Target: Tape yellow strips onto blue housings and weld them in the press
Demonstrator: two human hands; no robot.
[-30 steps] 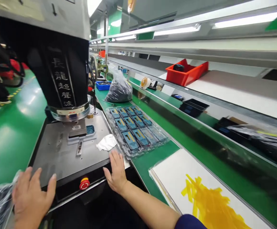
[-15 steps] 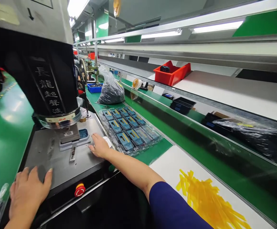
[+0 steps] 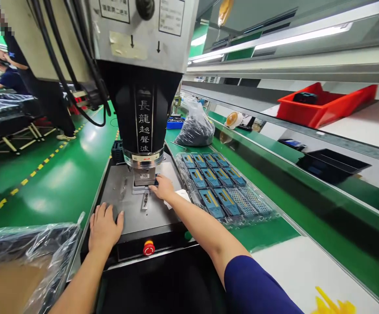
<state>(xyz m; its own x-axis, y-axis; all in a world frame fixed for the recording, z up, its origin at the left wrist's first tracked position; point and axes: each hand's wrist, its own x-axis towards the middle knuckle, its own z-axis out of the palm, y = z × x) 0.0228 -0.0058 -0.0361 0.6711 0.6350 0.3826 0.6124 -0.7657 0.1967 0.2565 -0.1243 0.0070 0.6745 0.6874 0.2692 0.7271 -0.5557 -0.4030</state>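
Note:
My right hand [image 3: 163, 187] reaches to the fixture under the ultrasonic welder's head [image 3: 144, 174]. Its thumb and fingers close around the right end of a dark blue plastic casing [image 3: 157, 181], which sits in the light grey fixture [image 3: 139, 190]. The hand and the metal horn hide most of that casing. My left hand [image 3: 105, 226] lies flat on the front left of the metal base plate [image 3: 133, 216], holding nothing, fingers stretched out. Beside my right wrist lies a white piece of paper or cloth [image 3: 180, 196].
A clear tray of blue casings [image 3: 222, 174] stands on the green bench at right. Behind it sits a plastic bag of dark parts [image 3: 196, 126]. A red emergency stop button [image 3: 149, 248] is at the front. A plastic-lined box [image 3: 19, 261] stands lower left; a red bin [image 3: 326, 107] sits on the shelf.
The view has swung left, so the welder shows nearer the middle. My right hand has moved left from beside the fixture onto the casing. My left hand still rests on the plate.

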